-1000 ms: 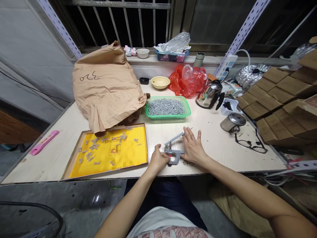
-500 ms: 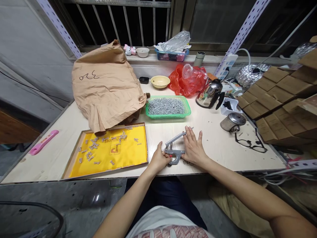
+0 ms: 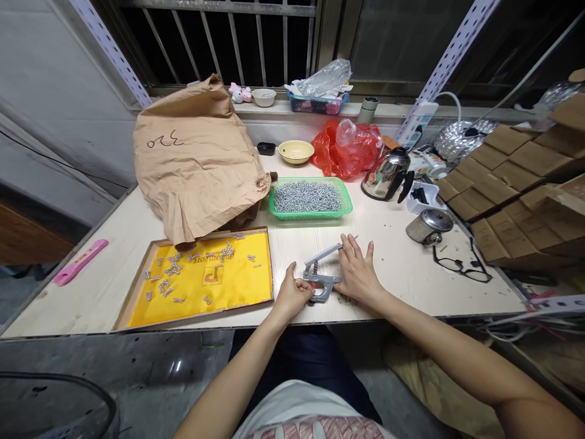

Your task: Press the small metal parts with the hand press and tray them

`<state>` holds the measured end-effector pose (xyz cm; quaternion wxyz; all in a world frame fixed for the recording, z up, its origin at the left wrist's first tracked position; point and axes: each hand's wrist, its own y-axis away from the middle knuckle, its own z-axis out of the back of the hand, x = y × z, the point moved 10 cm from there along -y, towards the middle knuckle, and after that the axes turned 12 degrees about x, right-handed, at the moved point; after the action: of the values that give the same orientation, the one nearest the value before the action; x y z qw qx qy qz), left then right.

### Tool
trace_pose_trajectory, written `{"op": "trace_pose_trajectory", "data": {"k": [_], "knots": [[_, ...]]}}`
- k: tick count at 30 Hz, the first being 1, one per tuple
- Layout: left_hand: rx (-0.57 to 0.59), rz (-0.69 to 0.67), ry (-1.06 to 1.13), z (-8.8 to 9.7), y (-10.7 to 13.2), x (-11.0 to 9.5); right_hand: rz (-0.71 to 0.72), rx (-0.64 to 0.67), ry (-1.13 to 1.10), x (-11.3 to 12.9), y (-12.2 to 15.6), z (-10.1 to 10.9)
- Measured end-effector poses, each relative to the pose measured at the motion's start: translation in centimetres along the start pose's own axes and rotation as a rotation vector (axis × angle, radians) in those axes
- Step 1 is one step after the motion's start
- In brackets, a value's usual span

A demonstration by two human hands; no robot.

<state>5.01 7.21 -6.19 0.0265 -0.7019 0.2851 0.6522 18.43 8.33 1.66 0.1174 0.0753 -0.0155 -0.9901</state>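
A grey hand plier [image 3: 325, 281] with a spring and a spot of red at its jaw stands near the table's front edge, its upper handle raised at a slant. My right hand [image 3: 359, 274] is on its handle end, fingers over the raised handle and thumb low by the lower one. At the jaw, my left hand [image 3: 292, 296] has its fingers curled in, thumb up; whatever they pinch is too small to make out. To the left lies a shallow yellow tray [image 3: 192, 305] with several small silvery metal pieces [image 3: 173, 268] scattered in it.
A green basket [image 3: 313, 215] full of small metal pieces stands beyond the plier. Behind the tray slumps a large brown paper bag [image 3: 196, 158]. A kettle [image 3: 387, 174], a metal cup [image 3: 428, 227], glasses [image 3: 464, 265] and stacked cartons [image 3: 516, 195] occupy the right; a pink-handled object [image 3: 81, 262] lies left.
My left fingers have shifted slightly at the plier's jaw and are more curled, covering part of the red spot. My right hand and the plier have barely moved.
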Motion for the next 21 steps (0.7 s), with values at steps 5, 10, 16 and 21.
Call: {"op": "trace_pose_trajectory", "data": {"k": [5,10,16,21], "knots": [[-0.017,0.015,0.001,0.4,0.0,0.4,0.045,0.007,-0.044,0.3,-0.1,0.4],[-0.067,0.039,0.008,1.3,0.4,0.5,0.062,0.182,-0.039,0.3,-0.7,-1.3],[-0.238,-0.036,0.045,3.1,1.4,-0.9,0.058,0.270,-0.020,-0.4,-1.7,-2.9],[-0.266,-0.064,-0.012,3.3,1.5,-1.4,0.106,0.293,0.002,-0.2,-2.8,-3.1]]}}
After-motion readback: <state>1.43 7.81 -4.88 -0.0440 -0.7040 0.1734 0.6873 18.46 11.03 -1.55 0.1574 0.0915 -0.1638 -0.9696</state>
